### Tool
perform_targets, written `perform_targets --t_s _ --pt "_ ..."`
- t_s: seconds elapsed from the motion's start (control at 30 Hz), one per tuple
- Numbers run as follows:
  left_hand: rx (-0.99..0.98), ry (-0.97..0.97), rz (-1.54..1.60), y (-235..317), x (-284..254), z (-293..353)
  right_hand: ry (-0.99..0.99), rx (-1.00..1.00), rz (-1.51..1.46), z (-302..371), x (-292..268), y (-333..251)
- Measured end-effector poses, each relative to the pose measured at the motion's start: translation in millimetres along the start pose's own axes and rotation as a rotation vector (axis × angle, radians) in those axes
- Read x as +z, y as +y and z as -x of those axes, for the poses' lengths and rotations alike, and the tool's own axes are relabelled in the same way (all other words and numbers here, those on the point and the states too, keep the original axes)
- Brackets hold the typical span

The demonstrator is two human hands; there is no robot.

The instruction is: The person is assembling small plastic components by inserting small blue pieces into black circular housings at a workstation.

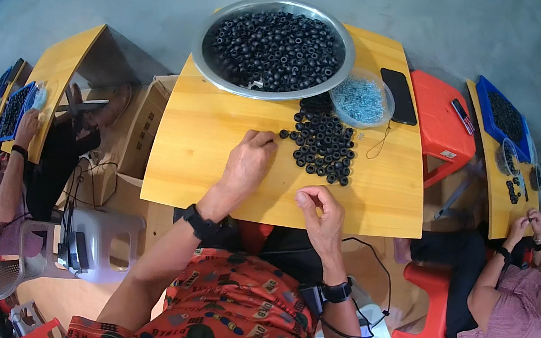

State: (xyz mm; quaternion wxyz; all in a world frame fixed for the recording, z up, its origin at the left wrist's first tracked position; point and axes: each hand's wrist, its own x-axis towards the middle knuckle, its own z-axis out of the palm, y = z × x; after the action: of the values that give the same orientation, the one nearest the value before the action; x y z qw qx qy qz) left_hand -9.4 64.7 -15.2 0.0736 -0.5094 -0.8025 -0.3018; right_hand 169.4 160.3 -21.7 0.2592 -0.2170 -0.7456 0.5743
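Note:
On the yellow table in front of me lies a loose patch of small black ring-shaped parts (324, 142). My left hand (248, 161) is at the left edge of this patch, fingers curled together beside one outlying ring; what they hold, if anything, is hidden. Nearer the table's front edge, my right hand (321, 218) is closed, thumb against the curled index finger, and I cannot make out anything in it. A wide metal bowl (202, 66) full of the same black parts stands behind the patch. Beside it sits a clear round tub (388, 110) of small bluish, shiny pieces.
A black phone (399, 96) lies at the table's (193, 155) right edge, with a thin cord loop below it. A red stool (442, 120) stands close by on the right. Co-workers sit at tables on both sides. An open cardboard box (146, 125) is left of my table.

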Motion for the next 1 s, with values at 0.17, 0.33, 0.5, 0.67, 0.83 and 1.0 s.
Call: perform_targets --t_s 0.17,0.33,0.5,0.67,0.83,1.0 --pt "-0.001 0.041 0.133 7.7 -2.9 23.5 -0.002 -0.02 0.067 -1.3 3.2 -7.5" --pt "-0.237 0.146 0.388 15.2 -3.2 20.8 0.022 -0.004 0.078 -2.0 1.4 -8.5" --pt "-0.161 0.148 0.305 11.5 1.0 23.6 0.027 0.013 0.058 -3.4 2.8 -10.6" --pt "-0.164 0.193 0.31 7.1 9.9 26.6 0.075 0.102 -0.194 -3.2 -4.7 -4.4" --pt "-0.205 0.132 0.424 -1.8 7.1 32.0 0.441 0.024 0.071 -44.6 -59.9 -7.8" --pt "-0.213 0.186 0.484 13.6 -4.3 27.3 0.47 -0.105 0.4 -100.1 -82.7 16.3"
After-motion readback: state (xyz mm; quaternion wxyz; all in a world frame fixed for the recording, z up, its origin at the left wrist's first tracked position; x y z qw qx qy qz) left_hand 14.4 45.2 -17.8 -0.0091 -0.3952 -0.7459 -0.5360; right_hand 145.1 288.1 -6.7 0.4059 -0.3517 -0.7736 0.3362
